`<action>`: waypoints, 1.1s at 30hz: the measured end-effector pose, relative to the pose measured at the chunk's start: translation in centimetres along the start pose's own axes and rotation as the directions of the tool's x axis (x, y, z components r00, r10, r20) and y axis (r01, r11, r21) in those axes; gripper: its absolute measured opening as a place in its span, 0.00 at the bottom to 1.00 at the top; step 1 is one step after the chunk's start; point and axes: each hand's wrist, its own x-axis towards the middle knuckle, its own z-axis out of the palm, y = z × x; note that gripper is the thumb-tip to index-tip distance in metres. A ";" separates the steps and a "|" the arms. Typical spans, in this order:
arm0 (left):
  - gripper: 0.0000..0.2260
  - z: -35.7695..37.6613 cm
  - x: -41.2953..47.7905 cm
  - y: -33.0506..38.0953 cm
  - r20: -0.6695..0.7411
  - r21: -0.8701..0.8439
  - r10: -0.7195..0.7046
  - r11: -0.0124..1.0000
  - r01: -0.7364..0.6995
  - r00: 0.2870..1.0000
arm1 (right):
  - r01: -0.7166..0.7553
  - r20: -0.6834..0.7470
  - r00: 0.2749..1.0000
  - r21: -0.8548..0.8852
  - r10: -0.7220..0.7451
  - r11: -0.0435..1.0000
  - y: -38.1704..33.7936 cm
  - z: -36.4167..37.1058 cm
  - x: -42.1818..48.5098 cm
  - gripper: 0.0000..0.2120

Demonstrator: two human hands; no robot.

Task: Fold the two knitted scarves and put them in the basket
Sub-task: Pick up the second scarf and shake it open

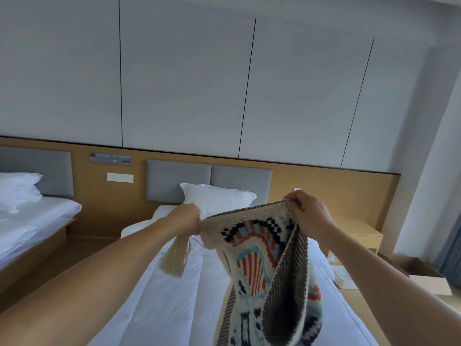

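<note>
Two hands, left and right, grip scarf above bed.

1. I see a hotel-style twin bedroom: one bed in the near centre and a second bed at the left, both in plain white linen.
2. Grey padded headboards sit on one long wooden wall panel.
3. A control plate is set between the beds, and a bedside table stands at the far right.
</note>
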 end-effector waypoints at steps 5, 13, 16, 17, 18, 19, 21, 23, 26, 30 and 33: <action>0.09 -1.0 -0.6 1.6 -0.112 0.065 0.002 0.998 0.006 0.994 | -0.017 -0.021 1.000 0.019 0.018 1.000 0.5 -0.4 -0.1 0.09; 0.13 -2.8 0.0 2.4 -0.155 -0.088 0.271 0.954 -0.286 0.950 | -0.043 -0.050 0.998 0.037 0.045 0.998 2.1 -1.1 -0.3 0.09; 0.12 -3.6 0.0 2.8 -0.188 -0.313 0.246 0.903 -0.295 0.951 | -0.061 -0.051 0.997 0.008 0.061 0.998 2.7 -1.7 -0.4 0.09; 0.13 -3.9 0.2 3.0 -0.188 -0.360 0.237 0.886 -0.292 0.953 | -0.063 -0.047 0.997 0.001 0.063 0.998 2.8 -1.8 -0.5 0.09; 0.18 -4.2 0.3 3.2 -0.169 -0.386 0.232 0.878 -0.281 0.958 | -0.063 -0.041 0.997 -0.012 0.063 0.998 2.8 -1.8 -0.5 0.09; 0.23 -4.4 0.5 3.4 -0.144 -0.399 0.231 0.876 -0.270 0.962 | -0.064 -0.036 0.997 -0.028 0.063 0.998 2.8 -1.8 -0.5 0.09; 0.25 -5.0 0.7 4.0 -0.133 -0.393 0.227 0.882 -0.262 0.965 | -0.072 -0.033 0.997 -0.047 0.070 0.996 2.9 -1.7 -0.5 0.09; 0.21 -5.6 0.8 4.5 -0.176 -0.335 0.177 0.914 -0.229 0.968 | -0.090 -0.037 0.995 -0.043 0.088 0.995 3.1 -1.6 -0.5 0.10; 0.14 -5.4 0.6 5.3 -0.243 -0.237 0.107 0.957 -0.166 0.964 | -0.125 -0.020 0.992 0.040 0.126 0.991 2.9 -1.5 -0.4 0.09; 0.08 -3.9 0.9 5.4 -0.256 -0.255 0.123 0.948 -0.190 0.959 | -0.206 0.064 0.978 0.221 0.197 0.953 2.4 -1.8 -0.2 0.07; 0.13 -3.7 0.9 4.8 -0.229 -0.313 0.138 0.927 -0.207 0.964 | -0.262 0.096 0.965 0.275 0.245 0.925 3.1 -2.2 -0.4 0.06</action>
